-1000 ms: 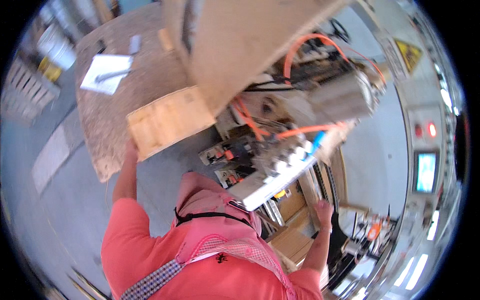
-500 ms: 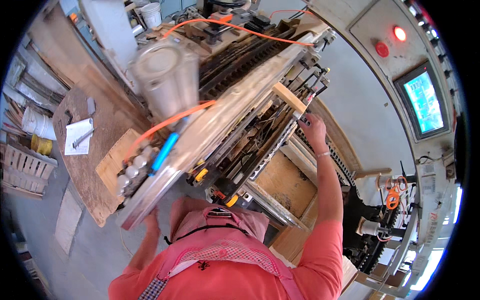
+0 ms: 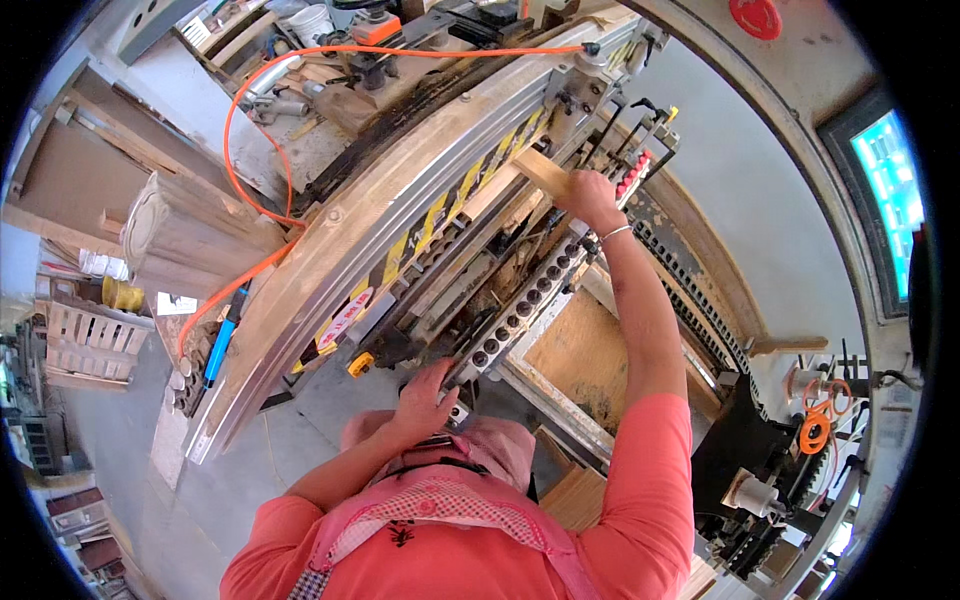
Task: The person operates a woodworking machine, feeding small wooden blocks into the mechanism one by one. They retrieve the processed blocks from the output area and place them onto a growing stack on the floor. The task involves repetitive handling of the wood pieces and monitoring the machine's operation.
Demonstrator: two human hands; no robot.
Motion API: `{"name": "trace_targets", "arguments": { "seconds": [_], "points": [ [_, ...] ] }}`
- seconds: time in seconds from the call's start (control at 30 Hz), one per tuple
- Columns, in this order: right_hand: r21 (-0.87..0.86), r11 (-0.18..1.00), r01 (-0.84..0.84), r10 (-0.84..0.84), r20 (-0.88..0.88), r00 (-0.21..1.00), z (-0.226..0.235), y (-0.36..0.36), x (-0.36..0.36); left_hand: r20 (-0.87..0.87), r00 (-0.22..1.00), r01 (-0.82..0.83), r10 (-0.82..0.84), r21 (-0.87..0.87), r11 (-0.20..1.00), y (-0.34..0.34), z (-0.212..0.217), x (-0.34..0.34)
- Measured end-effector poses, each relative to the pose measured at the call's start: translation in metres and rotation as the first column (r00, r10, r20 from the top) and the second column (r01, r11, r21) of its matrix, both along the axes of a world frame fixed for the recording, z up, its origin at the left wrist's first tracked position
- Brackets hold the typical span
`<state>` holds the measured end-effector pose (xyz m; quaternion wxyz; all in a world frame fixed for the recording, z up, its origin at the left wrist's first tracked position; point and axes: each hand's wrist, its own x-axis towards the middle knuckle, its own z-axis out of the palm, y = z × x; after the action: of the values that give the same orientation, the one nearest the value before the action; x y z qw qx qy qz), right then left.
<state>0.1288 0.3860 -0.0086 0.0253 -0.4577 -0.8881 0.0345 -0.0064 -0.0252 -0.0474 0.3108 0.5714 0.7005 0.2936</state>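
My right hand (image 3: 592, 199) is closed around the near end of a short pale wooden block (image 3: 543, 172), which lies slantwise across the machine's rails. Below that wrist runs a long metal bar (image 3: 528, 304) with a row of round black knobs. At the bar's near end, close to my waist, my left hand (image 3: 424, 398) has its fingers curled over the metal; its underside is hidden. Another pale wooden strip (image 3: 492, 200) sits just left of the block, beside a beam edged with yellow and black striped tape (image 3: 420, 235).
A control screen (image 3: 882, 195) and red stop button (image 3: 755, 17) stand at the right. An orange hose (image 3: 232, 125) loops over the wooden-topped beam (image 3: 330, 215) at left, near a blue air tube (image 3: 226, 335). A worn wooden panel (image 3: 580, 355) lies right of the bar.
My right hand has moved from the bar's far end onto the wooden block. My left hand has come from under the left beam to the bar's near end. The view has turned.
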Motion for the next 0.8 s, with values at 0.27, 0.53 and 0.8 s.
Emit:
{"name": "trace_targets", "arguments": {
  "seconds": [0.27, 0.53, 0.8],
  "points": [
    [-0.048, 0.998, 0.049, -0.050, -0.023, 0.998, 0.001, 0.014, 0.008, -0.042, 0.999, -0.020, 0.021, 0.008, 1.000, 0.004, 0.003, 0.001],
    [0.032, 0.991, 0.128, -0.125, -0.074, 0.989, -0.003, 0.009, 0.007, -0.025, 0.999, -0.028, 0.027, -0.028, 0.999, 0.005, 0.007, 0.001],
    [0.056, 0.994, 0.092, -0.087, -0.082, 0.993, 0.000, 0.007, 0.003, -0.003, 1.000, -0.016, 0.016, -0.059, 0.998, 0.004, 0.003, 0.004]
  ]
}}
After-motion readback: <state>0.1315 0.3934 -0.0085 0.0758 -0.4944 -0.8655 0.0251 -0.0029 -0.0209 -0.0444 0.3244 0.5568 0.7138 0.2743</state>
